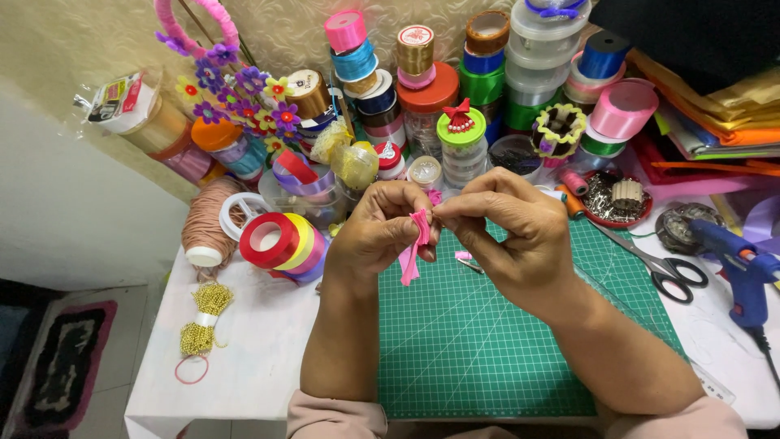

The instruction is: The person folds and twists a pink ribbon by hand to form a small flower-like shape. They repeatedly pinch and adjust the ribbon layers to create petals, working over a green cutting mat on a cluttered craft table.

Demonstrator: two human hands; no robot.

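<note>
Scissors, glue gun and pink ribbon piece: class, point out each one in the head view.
scissors [650, 258]: head view, on the blades near the pivot.
glue gun [743, 272]: head view, on the blue body.
pink ribbon piece [412, 256]: head view, on the hanging strip.

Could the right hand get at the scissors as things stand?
Probably yes, once it lets go. The right hand is pinching the pink ribbon together with the left hand. The scissors lie uncovered on the mat's right edge, nothing between.
</note>
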